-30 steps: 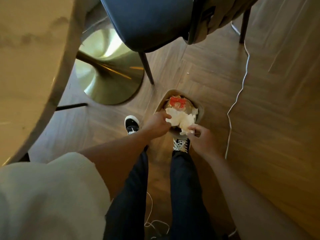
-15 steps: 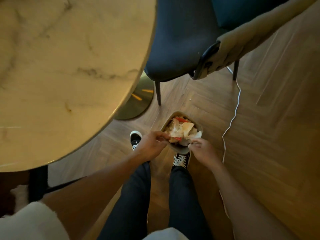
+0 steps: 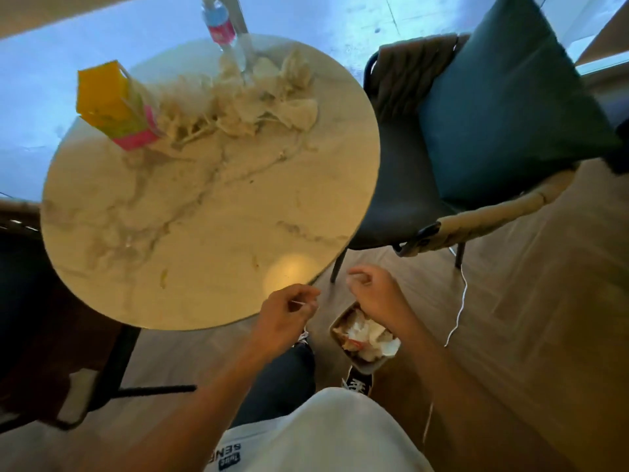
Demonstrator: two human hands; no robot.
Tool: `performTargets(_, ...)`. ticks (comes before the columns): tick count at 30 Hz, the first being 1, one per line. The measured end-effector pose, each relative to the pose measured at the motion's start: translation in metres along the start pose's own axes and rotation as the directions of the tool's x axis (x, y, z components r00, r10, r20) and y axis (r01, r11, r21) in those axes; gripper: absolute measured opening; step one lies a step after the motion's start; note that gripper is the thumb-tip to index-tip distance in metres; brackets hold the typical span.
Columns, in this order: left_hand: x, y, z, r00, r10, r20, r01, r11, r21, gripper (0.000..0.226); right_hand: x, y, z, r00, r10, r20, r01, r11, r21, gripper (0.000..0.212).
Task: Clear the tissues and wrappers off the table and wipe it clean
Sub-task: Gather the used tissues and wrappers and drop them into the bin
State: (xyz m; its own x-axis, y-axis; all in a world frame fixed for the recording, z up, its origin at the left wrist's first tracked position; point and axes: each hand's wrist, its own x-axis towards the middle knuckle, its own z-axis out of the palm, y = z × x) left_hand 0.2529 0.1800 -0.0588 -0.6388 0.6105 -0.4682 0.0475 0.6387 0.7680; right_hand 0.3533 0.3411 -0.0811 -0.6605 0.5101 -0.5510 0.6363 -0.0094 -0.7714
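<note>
the bin of tissues sat on the floor, partly hidden by the right hand, loosely curled, holding nothing. the left hand pinched something thin, unclear. blurred tissues heaped the worktop's far side.

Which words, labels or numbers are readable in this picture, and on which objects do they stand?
"SEN", upside down and cut off by the frame: black print on the white shirt.
Small boxed label beside it on the shirt: too blurred to read.
Pink label on the water bottle: unreadable.
Print on the yellow and pink carton: unreadable.
</note>
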Motion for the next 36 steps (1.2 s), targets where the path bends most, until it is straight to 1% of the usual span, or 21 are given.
performTargets(2, 0.002, 0.001, -0.018, 0.999, 0.003, -0.048, -0.005, 0.999, -0.033, 0.025, 0.017, -0.032, 0.0, 0.997, -0.075, -0.015, 0.075, 0.997, -0.037, 0.022)
performTargets(5, 0.013, 0.001, -0.044, 0.996, -0.007, -0.092, -0.003, 0.995, -0.102, 0.013, 0.047, -0.069, 0.008, 0.989, -0.148, -0.009, 0.146, 0.985, -0.09, 0.021)
performTargets(12, 0.064, 0.001, -0.104, 0.992, -0.047, -0.121, 0.023, 0.98, -0.199, 0.015, 0.131, -0.139, 0.04, 0.977, -0.212, -0.024, 0.196, 0.936, -0.294, 0.036)
performTargets(17, 0.101, 0.006, -0.137, 0.981, -0.054, -0.184, 0.004, 0.965, -0.263, 0.017, 0.197, -0.18, 0.053, 0.961, -0.253, -0.106, 0.182, 0.877, -0.445, 0.041)
performTargets(19, 0.117, 0.009, -0.147, 0.979, -0.067, -0.195, 0.007, 0.955, -0.296, 0.017, 0.216, -0.19, 0.057, 0.959, -0.261, -0.11, 0.176, 0.853, -0.491, 0.035)
performTargets(22, 0.141, 0.016, -0.158, 0.977, -0.085, -0.194, 0.009, 0.932, -0.362, 0.017, 0.233, -0.195, 0.062, 0.953, -0.289, -0.093, 0.189, 0.805, -0.562, 0.013)
performTargets(24, 0.155, 0.021, -0.163, 0.976, -0.101, -0.195, 0.013, 0.912, -0.41, 0.019, 0.237, -0.193, 0.066, 0.949, -0.301, -0.098, 0.191, 0.791, -0.581, 0.017)
performTargets(26, 0.168, 0.024, -0.165, 0.977, -0.105, -0.187, 0.014, 0.902, -0.431, 0.022, 0.233, -0.192, 0.071, 0.952, -0.288, -0.107, 0.192, 0.828, -0.527, 0.017)
performTargets(28, 0.177, 0.025, -0.166, 0.981, -0.098, -0.169, 0.013, 0.896, -0.443, 0.028, 0.221, -0.195, 0.077, 0.972, -0.22, -0.085, 0.173, 0.909, -0.379, 0.015)
performTargets(30, 0.185, 0.025, -0.167, 0.985, -0.086, -0.148, 0.008, 0.888, -0.461, 0.032, 0.208, -0.199, 0.084, 0.996, -0.086, 0.001, 0.086, 0.99, -0.112, 0.016)
performTargets(31, 0.188, 0.025, -0.167, 0.987, -0.077, -0.143, 0.004, 0.889, -0.457, 0.031, 0.203, -0.201, 0.087, 0.998, -0.016, 0.061, 0.014, 0.999, 0.039, 0.016)
performTargets(32, 0.19, 0.026, -0.168, 0.986, -0.074, -0.148, -0.001, 0.893, -0.45, 0.028, 0.199, -0.202, 0.089, 0.993, 0.033, 0.118, -0.049, 0.989, 0.139, 0.016)
performTargets(33, 0.191, 0.026, -0.169, 0.983, -0.076, -0.17, -0.009, 0.894, -0.448, 0.024, 0.197, -0.204, 0.089, 0.985, 0.057, 0.163, -0.085, 0.982, 0.171, 0.016)
performTargets(36, 0.195, 0.026, -0.171, 0.961, -0.112, -0.253, -0.021, 0.882, -0.47, 0.015, 0.199, -0.21, 0.082, 0.964, 0.067, 0.256, -0.11, 0.981, 0.16, 0.017)
